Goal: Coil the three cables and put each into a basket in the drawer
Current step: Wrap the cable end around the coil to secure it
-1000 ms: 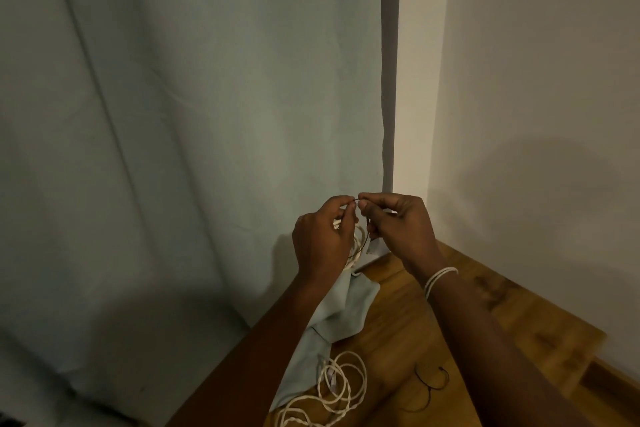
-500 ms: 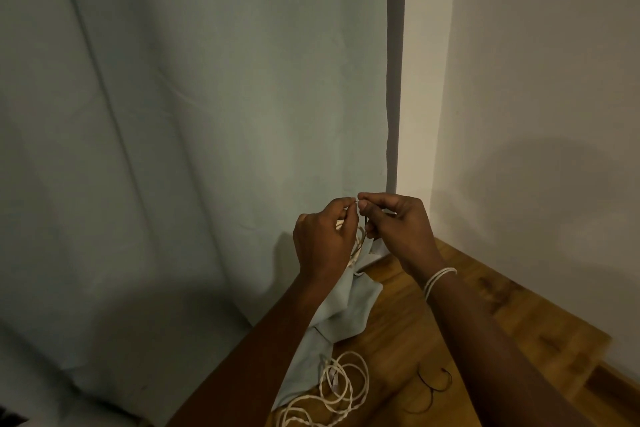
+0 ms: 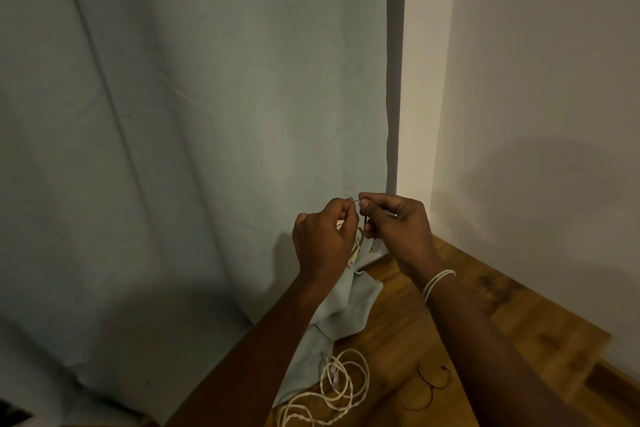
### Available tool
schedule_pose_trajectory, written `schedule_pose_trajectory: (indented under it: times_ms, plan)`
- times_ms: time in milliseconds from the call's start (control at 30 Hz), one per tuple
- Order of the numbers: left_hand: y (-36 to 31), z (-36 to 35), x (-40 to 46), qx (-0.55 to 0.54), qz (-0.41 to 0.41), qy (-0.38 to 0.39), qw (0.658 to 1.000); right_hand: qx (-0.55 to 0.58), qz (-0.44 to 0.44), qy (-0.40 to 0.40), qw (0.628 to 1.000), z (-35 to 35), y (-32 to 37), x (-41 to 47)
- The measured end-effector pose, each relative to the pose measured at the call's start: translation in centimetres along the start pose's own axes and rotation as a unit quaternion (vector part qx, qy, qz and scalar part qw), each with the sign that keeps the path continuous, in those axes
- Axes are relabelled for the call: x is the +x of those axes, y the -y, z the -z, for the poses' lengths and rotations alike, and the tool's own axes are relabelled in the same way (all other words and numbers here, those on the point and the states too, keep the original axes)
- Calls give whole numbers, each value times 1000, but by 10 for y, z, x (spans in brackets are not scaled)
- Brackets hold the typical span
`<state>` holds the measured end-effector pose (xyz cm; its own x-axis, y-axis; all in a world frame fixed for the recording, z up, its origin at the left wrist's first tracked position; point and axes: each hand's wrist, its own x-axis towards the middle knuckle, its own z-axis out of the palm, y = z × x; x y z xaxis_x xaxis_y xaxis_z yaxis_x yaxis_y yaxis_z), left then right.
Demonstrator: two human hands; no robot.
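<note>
My left hand [image 3: 323, 241] is closed around a small bundle of white cable [image 3: 356, 246], raised above the wooden top. My right hand [image 3: 394, 224] pinches a thin dark tie [image 3: 364, 218] against that bundle, fingertips touching the left thumb. A loose white twisted cable [image 3: 341, 388] lies in loops on the wooden surface [image 3: 398, 329] below my arms. To its right on the wood lies a thin dark wire loop [image 3: 433, 381]. No drawer or basket is in view.
A pale blue-grey curtain [image 3: 194, 135] hangs across the left and back, its hem bunched on the wood under my left forearm. White walls [image 3: 540, 114] meet in a corner at the right. A white band circles my right wrist [image 3: 437, 280].
Both hands have stayed almost in place at the bundle; the right fingers have shifted slightly along the dark tie. The cable on the wood has not moved.
</note>
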<state>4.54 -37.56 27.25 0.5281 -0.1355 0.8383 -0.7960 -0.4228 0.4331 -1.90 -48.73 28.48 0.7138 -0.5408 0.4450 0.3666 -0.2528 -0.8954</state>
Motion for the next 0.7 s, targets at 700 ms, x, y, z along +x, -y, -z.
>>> schedule_pose_trajectory:
  times_ms: [700]
  plan:
    - [-1,1,-1,-6,-30,21,999,-19,8,70,997,12,7,7]
